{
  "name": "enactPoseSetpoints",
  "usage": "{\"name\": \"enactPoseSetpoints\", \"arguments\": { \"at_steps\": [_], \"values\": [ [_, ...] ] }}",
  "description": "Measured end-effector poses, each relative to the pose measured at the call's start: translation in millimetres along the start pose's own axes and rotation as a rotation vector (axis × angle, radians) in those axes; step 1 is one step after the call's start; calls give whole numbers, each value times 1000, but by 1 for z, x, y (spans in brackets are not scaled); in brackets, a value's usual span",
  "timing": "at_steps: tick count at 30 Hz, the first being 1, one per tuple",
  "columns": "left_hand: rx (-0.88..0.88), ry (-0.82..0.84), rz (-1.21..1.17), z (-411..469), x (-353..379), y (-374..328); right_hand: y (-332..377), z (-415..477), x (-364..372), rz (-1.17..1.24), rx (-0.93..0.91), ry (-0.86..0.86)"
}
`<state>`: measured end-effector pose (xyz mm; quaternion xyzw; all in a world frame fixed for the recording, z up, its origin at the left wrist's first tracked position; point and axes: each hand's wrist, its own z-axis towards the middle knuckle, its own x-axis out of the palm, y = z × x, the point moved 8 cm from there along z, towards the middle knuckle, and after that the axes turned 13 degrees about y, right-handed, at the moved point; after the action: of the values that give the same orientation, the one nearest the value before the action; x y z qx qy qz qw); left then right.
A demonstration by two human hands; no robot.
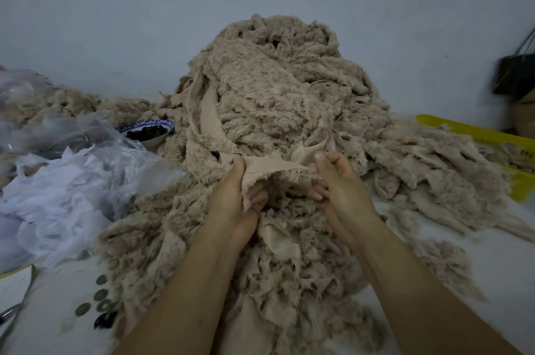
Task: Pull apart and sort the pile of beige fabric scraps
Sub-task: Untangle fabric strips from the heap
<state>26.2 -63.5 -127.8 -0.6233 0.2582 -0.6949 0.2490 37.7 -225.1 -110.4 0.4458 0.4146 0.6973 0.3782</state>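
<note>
Left hand [231, 204] and right hand [344, 189] each pinch an end of one beige scrap [276, 166], stretched between them at the foot of the tall pile [289, 88]. Sorting looks barely begun: most scraps lie heaped together.

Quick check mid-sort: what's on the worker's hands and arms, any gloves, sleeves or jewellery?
Nothing worn that shows. The left hand and right hand are bare: no gloves, no rings on the fingers in view. Both forearms are uncovered down to the frame edge, with no sleeves, watch or bands.
</note>
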Motion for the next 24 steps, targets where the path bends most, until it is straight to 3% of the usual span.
{"name": "enactPoseSetpoints", "arguments": {
  "at_steps": [4, 10, 16, 18, 21, 24],
  "values": [
    [47, 35, 42, 0, 1, -4, -7, -1, -2, -35, 47, 4],
    [100, 76, 118, -2, 5, -11, -14, 1, 5, 118, 72, 76],
    [79, 35, 109, -3, 5, -8, -6, -1, -12, -399, 62, -102],
    [90, 35, 132, -2, 6, -5, -3, -4, -2, -469, 20, -45],
    [99, 100, 189, -2, 11, 1, -15, -7, 29, -588, 43, 198],
    [70, 115, 264, -5, 16, 10, -26, -2, 32, -632, 72, 194]
  ]
}}
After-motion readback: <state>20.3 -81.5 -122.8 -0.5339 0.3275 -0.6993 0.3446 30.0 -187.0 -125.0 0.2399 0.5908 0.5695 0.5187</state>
